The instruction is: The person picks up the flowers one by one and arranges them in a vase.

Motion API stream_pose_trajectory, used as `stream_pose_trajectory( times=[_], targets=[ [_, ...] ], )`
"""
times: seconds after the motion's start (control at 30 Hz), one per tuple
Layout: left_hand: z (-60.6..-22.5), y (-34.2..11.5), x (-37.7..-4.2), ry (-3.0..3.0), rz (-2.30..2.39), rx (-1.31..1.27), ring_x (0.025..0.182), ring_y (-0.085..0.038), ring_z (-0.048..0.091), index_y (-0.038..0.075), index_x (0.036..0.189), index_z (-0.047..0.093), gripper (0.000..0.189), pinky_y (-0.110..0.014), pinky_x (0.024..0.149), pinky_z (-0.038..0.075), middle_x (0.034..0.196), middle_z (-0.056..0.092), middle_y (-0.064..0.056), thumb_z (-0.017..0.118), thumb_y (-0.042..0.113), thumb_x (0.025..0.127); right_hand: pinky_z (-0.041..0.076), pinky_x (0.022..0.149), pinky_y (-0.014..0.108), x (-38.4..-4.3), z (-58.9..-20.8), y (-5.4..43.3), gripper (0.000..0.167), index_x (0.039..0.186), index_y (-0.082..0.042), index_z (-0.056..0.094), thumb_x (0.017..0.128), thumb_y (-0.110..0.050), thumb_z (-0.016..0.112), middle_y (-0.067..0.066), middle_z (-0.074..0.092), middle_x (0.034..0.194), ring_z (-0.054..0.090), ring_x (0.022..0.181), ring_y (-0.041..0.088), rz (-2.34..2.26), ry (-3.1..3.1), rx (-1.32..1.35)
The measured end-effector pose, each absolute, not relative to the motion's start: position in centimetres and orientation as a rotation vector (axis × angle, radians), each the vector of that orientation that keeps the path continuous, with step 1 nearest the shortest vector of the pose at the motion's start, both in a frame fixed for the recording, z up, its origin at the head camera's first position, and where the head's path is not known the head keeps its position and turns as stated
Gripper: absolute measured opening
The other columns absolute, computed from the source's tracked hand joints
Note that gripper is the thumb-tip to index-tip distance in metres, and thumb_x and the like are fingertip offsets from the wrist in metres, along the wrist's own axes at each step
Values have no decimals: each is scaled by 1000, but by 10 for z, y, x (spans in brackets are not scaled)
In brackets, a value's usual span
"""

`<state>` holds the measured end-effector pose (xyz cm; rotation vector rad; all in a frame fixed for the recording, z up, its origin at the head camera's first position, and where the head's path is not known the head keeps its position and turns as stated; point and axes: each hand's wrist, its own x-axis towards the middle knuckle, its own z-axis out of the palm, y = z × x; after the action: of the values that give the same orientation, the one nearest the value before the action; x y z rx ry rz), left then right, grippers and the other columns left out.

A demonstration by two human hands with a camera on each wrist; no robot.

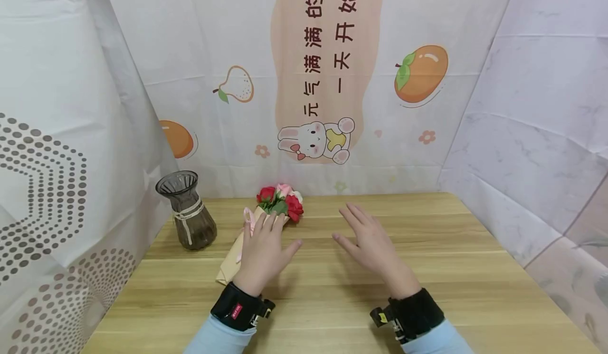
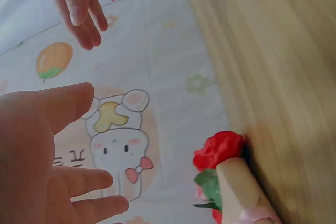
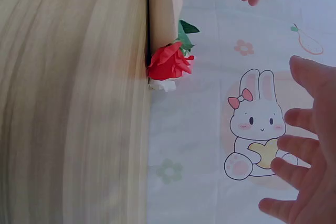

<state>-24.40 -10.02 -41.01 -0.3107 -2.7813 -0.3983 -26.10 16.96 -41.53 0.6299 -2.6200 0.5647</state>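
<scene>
Both hands hover over the wooden table with spread fingers and hold nothing. In the head view the left hand (image 1: 266, 251) overlaps a bouquet (image 1: 233, 261) lying on its side, wrapped in tan paper with a pink ribbon (image 1: 249, 218). Red, pink and white flowers (image 1: 294, 208) with green leaves poke out of the wrap toward the back. To the right, apart from the bouquet, is the right hand (image 1: 375, 246), palm down. Both wrist views show the hands raised above the tabletop, with a red flower (image 2: 219, 150) and the paper wrap (image 3: 164, 17) beyond them.
A smoky glass vase (image 1: 195, 214) with cord tied round its neck stands upright at the table's back left. Behind the wooden table (image 1: 323, 312) hangs a printed cloth (image 1: 237, 143) with fruit and a rabbit. More cloth (image 1: 537, 148) hangs along the right side.
</scene>
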Motion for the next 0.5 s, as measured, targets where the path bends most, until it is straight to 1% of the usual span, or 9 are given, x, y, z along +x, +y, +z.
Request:
stream_pose_trajectory(
  times=[0.07, 0.17, 0.27, 0.37, 0.5],
  targets=[
    [-408, -102, -242, -2768, -413, -310, 147, -38, 30, 11, 151, 50, 81, -66, 117, 10, 153, 47, -15, 60, 66, 92, 29, 113, 62, -260, -414, 169, 70, 154, -10, 44, 100, -52, 60, 14, 37, 160, 34, 146, 36, 606, -2594, 636],
    [-403, -106, -240, -2740, -445, -321, 146, -39, 32, 9, 150, 50, 80, -67, 115, 14, 152, 48, -16, 65, 61, 91, 33, 112, 58, -258, -412, 168, 69, 153, -10, 45, 100, -50, 61, 13, 38, 160, 37, 144, 36, 703, -2558, 635],
    [-399, -109, -238, -2725, -484, -326, 145, -39, 33, 7, 149, 50, 80, -69, 113, 19, 151, 48, -17, 68, 59, 91, 36, 110, 57, -256, -410, 166, 67, 153, -11, 46, 100, -48, 62, 12, 38, 160, 39, 142, 37, 835, -2524, 625],
    [-394, -113, -237, -2711, -525, -334, 145, -39, 34, 6, 148, 51, 80, -69, 112, 21, 152, 48, -16, 67, 60, 91, 36, 110, 58, -255, -409, 165, 65, 153, -11, 46, 100, -45, 63, 12, 39, 159, 39, 142, 37, 947, -2482, 617],
    [-390, -118, -239, -2680, -578, -354, 144, -41, 36, 4, 146, 52, 78, -69, 111, 23, 150, 49, -17, 67, 58, 92, 38, 108, 58, -257, -409, 165, 60, 150, -7, 48, 101, -35, 66, 15, 44, 155, 42, 140, 37, 1059, -2401, 624]
  ],
)
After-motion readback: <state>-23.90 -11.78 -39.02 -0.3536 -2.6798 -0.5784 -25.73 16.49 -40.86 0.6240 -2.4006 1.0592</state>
